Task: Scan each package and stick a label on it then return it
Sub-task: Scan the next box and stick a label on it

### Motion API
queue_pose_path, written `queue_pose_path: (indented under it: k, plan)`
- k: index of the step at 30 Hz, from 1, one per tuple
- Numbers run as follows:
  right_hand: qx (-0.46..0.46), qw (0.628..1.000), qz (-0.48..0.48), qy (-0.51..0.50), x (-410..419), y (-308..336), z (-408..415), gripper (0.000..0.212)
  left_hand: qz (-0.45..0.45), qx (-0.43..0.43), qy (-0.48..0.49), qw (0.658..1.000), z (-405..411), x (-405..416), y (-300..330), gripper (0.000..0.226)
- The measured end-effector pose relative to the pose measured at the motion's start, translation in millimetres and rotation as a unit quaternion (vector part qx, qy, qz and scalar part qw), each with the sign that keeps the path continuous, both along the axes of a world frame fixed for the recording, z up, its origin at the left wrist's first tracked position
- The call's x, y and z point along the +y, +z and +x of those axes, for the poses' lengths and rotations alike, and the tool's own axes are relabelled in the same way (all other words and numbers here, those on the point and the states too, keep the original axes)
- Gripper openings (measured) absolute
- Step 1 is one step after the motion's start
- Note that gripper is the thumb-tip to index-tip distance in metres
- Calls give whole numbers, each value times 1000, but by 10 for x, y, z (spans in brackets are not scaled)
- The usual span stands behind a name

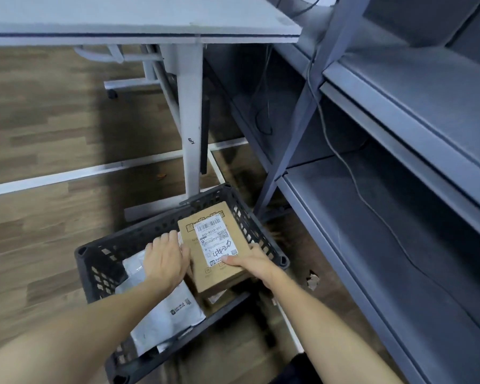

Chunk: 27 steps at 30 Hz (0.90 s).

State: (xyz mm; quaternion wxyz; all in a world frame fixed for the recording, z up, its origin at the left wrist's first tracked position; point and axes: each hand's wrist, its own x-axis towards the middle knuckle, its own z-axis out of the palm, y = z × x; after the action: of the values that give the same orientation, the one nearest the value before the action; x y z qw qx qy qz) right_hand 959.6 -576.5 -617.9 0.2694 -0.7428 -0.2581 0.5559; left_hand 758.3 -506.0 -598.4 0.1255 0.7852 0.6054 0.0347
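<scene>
Both hands held a cardboard box (209, 250) over the basket (94, 261). The right hand (251, 263) pinched its near end; the left hand (165, 259) lay flat alongside. A level lift would have cleared the rim.

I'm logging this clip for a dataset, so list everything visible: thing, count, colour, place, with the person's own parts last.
cardboard box: one, brown with a white shipping label, over the far right part of the basket, held by both hands
mailer bags: at least two, white-grey, lying in the basket under the left forearm
basket: one, black perforated plastic, on the floor
table: one, grey-white, above and behind the basket
shelving: one unit, grey metal, on the right
cable: one, grey, trailing over the shelves
floor: wood-pattern brown
left hand: on the box's left edge
right hand: grips the box's near right corner, thumb on top
</scene>
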Motion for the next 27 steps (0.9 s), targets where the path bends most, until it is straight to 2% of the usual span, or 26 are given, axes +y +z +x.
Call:
queue_pose_path:
  k: [3, 10, 14, 19, 23, 27]
  plan:
    - [-13, 999, 46, -22, 4, 343, 33, 82, 38, 2, 3, 999, 48, 65, 305, 25]
    - [-67, 986, 148, -41, -90, 1356, 108, 87, 141, -70, -6, 987, 147, 105, 1211, 26]
    - [-110, 969, 214, -49, -279, 2072, 176, 81, 217, -83, -15, 973, 187, 63, 1774, 33]
    - [-145, 940, 300, -68, -653, 3037, 323, 80, 241, -138, -42, 960, 460, -88, 2502, 44]
    - [-167, 911, 353, -129, -1109, 3665, 629, 83, 256, -198, -71, 944, 864, -327, 3048, 50]
    - [-202, 880, 367, -222, -1830, 3982, 1088, 83, 271, -248, -155, 917, 1408, -753, 3411, 45]
